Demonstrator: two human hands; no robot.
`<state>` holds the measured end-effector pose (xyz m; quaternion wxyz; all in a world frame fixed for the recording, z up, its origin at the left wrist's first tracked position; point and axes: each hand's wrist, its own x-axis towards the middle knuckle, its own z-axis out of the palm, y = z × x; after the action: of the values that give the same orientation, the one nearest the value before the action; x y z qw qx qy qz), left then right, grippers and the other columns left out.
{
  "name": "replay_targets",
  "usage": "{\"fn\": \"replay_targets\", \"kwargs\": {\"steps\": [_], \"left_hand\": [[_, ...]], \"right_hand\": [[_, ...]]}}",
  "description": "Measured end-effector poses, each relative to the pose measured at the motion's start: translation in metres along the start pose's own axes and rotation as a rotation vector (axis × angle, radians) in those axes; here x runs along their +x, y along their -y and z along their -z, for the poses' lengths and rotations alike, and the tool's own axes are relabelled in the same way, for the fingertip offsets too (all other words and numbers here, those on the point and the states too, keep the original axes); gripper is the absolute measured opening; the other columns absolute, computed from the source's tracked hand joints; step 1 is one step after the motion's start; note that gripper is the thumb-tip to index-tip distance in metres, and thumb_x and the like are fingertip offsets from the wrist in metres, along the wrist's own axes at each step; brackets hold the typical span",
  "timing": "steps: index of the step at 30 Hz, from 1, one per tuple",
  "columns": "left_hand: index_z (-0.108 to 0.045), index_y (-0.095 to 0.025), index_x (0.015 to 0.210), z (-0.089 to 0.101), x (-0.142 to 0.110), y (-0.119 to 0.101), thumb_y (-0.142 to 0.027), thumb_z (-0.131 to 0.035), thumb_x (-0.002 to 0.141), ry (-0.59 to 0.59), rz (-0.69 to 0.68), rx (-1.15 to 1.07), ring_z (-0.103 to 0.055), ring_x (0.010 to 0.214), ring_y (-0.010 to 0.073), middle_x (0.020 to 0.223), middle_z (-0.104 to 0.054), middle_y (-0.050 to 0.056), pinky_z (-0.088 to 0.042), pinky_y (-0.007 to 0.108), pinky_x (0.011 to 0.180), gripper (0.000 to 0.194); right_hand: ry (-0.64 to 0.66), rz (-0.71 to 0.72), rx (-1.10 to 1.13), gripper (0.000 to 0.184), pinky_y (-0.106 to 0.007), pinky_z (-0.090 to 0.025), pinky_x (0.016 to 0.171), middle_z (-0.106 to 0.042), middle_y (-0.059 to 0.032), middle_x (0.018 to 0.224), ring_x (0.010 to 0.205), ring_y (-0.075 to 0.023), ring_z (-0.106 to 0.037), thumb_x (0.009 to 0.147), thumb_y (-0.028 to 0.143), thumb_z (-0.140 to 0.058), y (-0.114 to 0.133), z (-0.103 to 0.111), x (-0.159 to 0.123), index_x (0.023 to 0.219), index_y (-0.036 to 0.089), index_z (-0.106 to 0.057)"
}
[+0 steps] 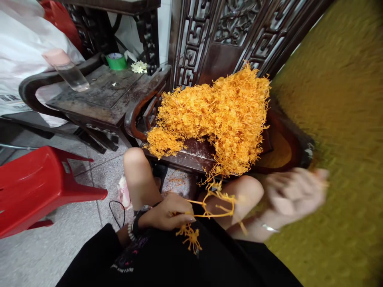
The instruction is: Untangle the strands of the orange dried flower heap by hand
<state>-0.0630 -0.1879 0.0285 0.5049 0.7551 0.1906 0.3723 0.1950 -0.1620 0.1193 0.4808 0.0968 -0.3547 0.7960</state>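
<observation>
My left hand [172, 211] is closed around thin orange branched stems [220, 213] that stick out to the right, over my lap. A small orange tuft [191, 238] hangs below its fingers. Out to the right, my right hand [296, 191] is raised and blurred, its fingers curled in. A hint of orange shows near its fingertips, too smeared to make out. In front of my knees, a large heap of the same orange branched pieces [236, 111] covers most of a dark carved wooden chair [199, 149].
A red plastic stool [36, 187] stands at left. On the dark side table [101, 93] are a clear bottle with a pink cap [72, 73], green tape [116, 61] and a pale flower cluster [139, 67]. A mustard textured surface [338, 119] fills the right side.
</observation>
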Motion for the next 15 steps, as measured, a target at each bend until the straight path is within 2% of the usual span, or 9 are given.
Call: {"fn": "replay_targets", "kwargs": {"steps": [1, 2, 3, 4, 5, 6, 8, 11, 15], "left_hand": [[-0.044, -0.018, 0.056, 0.0, -0.004, 0.001, -0.036, -0.039, 0.092, -0.031, 0.046, -0.005, -0.041, 0.048, 0.0091, 0.05, -0.045, -0.001, -0.034, 0.022, 0.051, 0.04], [-0.043, -0.018, 0.056, 0.001, -0.007, 0.002, -0.036, -0.039, 0.092, -0.079, 0.1, -0.002, -0.04, 0.047, 0.0089, 0.049, -0.044, -0.002, -0.033, 0.021, 0.05, 0.041], [-0.044, -0.018, 0.057, 0.001, -0.009, 0.003, -0.036, -0.038, 0.092, -0.138, 0.149, 0.007, -0.04, 0.047, 0.0087, 0.05, -0.044, -0.002, -0.033, 0.021, 0.049, 0.041], [-0.044, -0.017, 0.057, 0.001, -0.009, 0.004, -0.037, -0.039, 0.092, -0.193, 0.181, 0.018, -0.04, 0.047, 0.0087, 0.05, -0.044, -0.002, -0.032, 0.021, 0.049, 0.041], [-0.045, -0.017, 0.058, 0.001, -0.008, 0.006, -0.037, -0.04, 0.092, -0.241, 0.195, 0.028, -0.041, 0.048, 0.0087, 0.051, -0.045, -0.002, -0.032, 0.021, 0.049, 0.04], [-0.046, -0.017, 0.058, 0.0, -0.006, 0.007, -0.038, -0.041, 0.092, -0.291, 0.2, 0.039, -0.042, 0.048, 0.0088, 0.052, -0.045, -0.001, -0.032, 0.021, 0.049, 0.04], [-0.045, -0.017, 0.057, 0.0, 0.002, 0.009, -0.04, -0.043, 0.091, -0.41, 0.22, 0.052, -0.04, 0.049, 0.0085, 0.051, -0.044, -0.002, -0.031, 0.022, 0.049, 0.041], [-0.044, -0.017, 0.058, -0.001, 0.013, 0.013, -0.042, -0.045, 0.09, -0.586, 0.306, 0.038, -0.037, 0.05, 0.0083, 0.053, -0.041, -0.003, -0.03, 0.021, 0.049, 0.041], [-0.046, -0.016, 0.062, -0.001, 0.019, 0.017, -0.046, -0.046, 0.089, -0.734, 0.36, -0.032, -0.035, 0.053, 0.0084, 0.056, -0.04, -0.003, -0.028, 0.021, 0.049, 0.04]], "right_hand": [[-0.322, 0.258, -0.24, 0.048, -0.017, -0.003, 0.033, -0.007, 0.0106, 0.038, 0.03, 0.0012, 0.005, 0.097, 0.034, -0.033, 0.011, -0.004, -0.007, 0.051, 0.022, -0.026], [-0.575, 0.403, -0.471, 0.047, -0.02, -0.001, 0.031, -0.003, 0.0106, 0.038, 0.032, -0.0011, 0.008, 0.095, 0.034, -0.04, 0.02, -0.006, -0.014, 0.05, 0.023, -0.03], [-0.759, 0.467, -0.643, 0.046, -0.023, 0.002, 0.03, 0.001, 0.0106, 0.039, 0.036, -0.0034, 0.011, 0.091, 0.04, -0.048, 0.026, -0.007, -0.021, 0.049, 0.025, -0.034], [-0.881, 0.448, -0.728, 0.046, -0.025, 0.005, 0.03, 0.003, 0.0107, 0.041, 0.038, -0.0051, 0.012, 0.088, 0.045, -0.052, 0.026, -0.006, -0.026, 0.049, 0.026, -0.037], [-0.915, 0.363, -0.753, 0.046, -0.025, 0.006, 0.029, 0.002, 0.0108, 0.04, 0.037, -0.0056, 0.01, 0.085, 0.047, -0.056, 0.022, -0.003, -0.029, 0.048, 0.026, -0.039], [-0.894, 0.259, -0.744, 0.046, -0.025, 0.006, 0.029, -0.002, 0.0108, 0.038, 0.034, -0.0052, 0.006, 0.083, 0.046, -0.06, 0.014, 0.002, -0.029, 0.047, 0.025, -0.04], [-0.797, 0.1, -0.742, 0.04, -0.022, 0.0, 0.028, -0.014, 0.0106, 0.034, 0.03, -0.0032, -0.003, 0.077, 0.044, -0.066, -0.007, 0.012, -0.026, 0.05, 0.023, -0.047], [-0.695, 0.0, -0.749, 0.034, -0.02, -0.009, 0.03, -0.03, 0.0088, 0.036, 0.029, -0.0024, -0.013, 0.079, 0.044, -0.065, -0.037, 0.022, -0.018, 0.058, 0.02, -0.053], [-0.637, -0.128, -0.765, 0.024, -0.02, -0.012, 0.035, -0.058, 0.0002, 0.053, 0.034, -0.0018, -0.021, 0.085, 0.037, -0.059, -0.052, 0.022, -0.012, 0.073, 0.016, -0.062]]}}
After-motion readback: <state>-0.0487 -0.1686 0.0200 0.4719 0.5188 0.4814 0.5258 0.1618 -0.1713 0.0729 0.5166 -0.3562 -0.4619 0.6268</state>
